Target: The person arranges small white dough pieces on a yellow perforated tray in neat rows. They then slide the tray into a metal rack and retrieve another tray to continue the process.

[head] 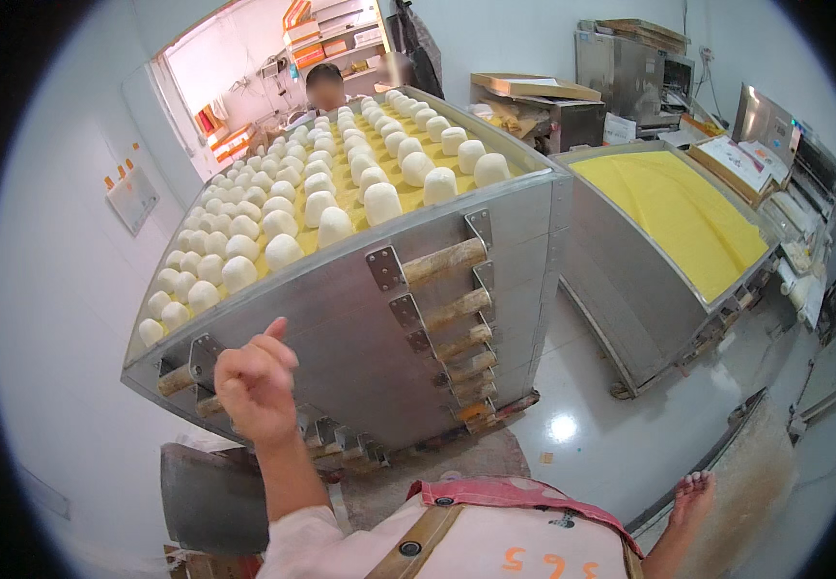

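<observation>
Before me stands a tall stack of metal trays with wooden handles. Rows of white dough buns (382, 203) sit on yellow cloth in the top tray (360, 231). My left hand (259, 376) is raised by the near side of the stack at the left, its fingers partly curled and nothing visible in them. It is nearest to a wooden handle (175, 380). Low at the right, my right hand (692, 496) hangs beside my body, above a flour-dusted surface (744, 470), palm side partly showing, with no object seen in it.
A second metal tray stack with a yellow cloth (671, 210) stands to the right, on a wheeled base. Behind it are a wooden tray (534, 87) and metal machines (617, 72). A person (325, 90) is beyond the buns. A dark bin (212, 492) stands low at the left.
</observation>
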Available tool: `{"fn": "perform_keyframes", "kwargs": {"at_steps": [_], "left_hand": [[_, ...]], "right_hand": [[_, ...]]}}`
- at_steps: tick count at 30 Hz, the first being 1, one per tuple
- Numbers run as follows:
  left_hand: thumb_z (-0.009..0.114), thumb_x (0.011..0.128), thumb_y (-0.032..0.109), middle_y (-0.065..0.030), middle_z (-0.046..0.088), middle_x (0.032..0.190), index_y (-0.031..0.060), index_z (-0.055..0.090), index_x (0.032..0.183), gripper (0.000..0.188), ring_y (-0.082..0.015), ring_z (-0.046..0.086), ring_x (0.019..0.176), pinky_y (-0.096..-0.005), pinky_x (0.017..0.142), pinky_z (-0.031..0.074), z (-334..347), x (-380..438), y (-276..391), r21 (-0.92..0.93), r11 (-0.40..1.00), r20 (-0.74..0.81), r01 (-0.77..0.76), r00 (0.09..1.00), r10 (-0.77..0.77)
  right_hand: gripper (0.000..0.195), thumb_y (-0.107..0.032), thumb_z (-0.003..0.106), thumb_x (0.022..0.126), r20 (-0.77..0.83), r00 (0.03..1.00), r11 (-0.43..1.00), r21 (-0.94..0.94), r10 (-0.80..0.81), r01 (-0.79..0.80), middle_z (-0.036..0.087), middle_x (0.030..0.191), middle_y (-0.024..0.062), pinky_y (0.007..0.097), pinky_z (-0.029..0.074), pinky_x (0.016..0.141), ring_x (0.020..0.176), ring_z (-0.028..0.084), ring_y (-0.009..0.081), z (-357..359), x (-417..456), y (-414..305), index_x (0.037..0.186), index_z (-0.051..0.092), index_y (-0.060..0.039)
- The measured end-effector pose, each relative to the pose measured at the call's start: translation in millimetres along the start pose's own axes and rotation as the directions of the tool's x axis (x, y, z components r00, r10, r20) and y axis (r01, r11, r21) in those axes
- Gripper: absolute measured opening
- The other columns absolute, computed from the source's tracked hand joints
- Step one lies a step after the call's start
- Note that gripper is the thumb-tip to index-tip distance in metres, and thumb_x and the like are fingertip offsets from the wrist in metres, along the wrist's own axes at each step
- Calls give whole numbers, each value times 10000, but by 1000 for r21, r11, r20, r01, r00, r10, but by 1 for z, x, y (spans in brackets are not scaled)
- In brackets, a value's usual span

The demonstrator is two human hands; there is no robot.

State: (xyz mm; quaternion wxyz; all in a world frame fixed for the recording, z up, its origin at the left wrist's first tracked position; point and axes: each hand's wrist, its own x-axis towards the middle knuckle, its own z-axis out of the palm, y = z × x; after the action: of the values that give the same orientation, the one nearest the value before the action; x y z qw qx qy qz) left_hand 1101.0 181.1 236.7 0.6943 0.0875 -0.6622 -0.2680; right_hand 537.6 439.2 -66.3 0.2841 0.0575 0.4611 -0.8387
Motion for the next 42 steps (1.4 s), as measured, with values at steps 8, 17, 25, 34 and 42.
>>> {"fn": "perform_keyframes", "kwargs": {"at_steps": [8, 17, 25, 34, 42], "left_hand": [[445, 1030, 375, -43, 622, 657, 77, 602, 768, 427, -209, 669, 682, -574, 1082, 276, 74, 73, 64, -830, 554, 438, 68, 694, 571], [477, 1018, 324, -82, 628, 754, 49, 615, 844, 354, -233, 665, 745, -528, 1014, 347, 45, 57, 101, -786, 581, 368, -211, 595, 714], [505, 1007, 278, -117, 633, 840, 24, 628, 911, 298, -255, 661, 800, -488, 952, 410, 5, 53, 130, -651, 626, 370, -429, 541, 756], [537, 995, 227, -156, 639, 937, -5, 641, 988, 254, -279, 657, 863, -442, 884, 482, -12, 50, 151, -572, 588, 393, -572, 438, 808], [566, 985, 182, -191, 644, 1023, -30, 653, 1055, 239, -301, 653, 919, -402, 823, 545, 2, 53, 153, -600, 480, 406, -641, 273, 872]], "right_hand": [[211, -329, 565, 964, -41, 999, 999, -33, -11, 10, 560, 788, -6, 299, 497, 720, 726, 548, 147, -11, -7, 0, 906, 558, -127], [203, -304, 584, 960, 31, 999, 998, -65, 24, -22, 533, 759, -7, 292, 465, 672, 679, 520, 137, 5, -23, 31, 900, 541, -116], [217, -332, 591, 958, 90, 992, 993, -94, 84, -75, 545, 756, -18, 311, 487, 715, 685, 526, 140, 28, -32, 47, 861, 544, -143], [202, -307, 563, 969, 5, 997, 992, -103, 76, -75, 529, 742, 0, 312, 474, 677, 655, 513, 143, 29, -48, 52, 890, 525, -125], [192, -282, 582, 957, -14, 999, 996, -80, 36, -37, 545, 773, 20, 286, 472, 661, 676, 530, 146, 17, -51, 51, 895, 518, -113]]}}
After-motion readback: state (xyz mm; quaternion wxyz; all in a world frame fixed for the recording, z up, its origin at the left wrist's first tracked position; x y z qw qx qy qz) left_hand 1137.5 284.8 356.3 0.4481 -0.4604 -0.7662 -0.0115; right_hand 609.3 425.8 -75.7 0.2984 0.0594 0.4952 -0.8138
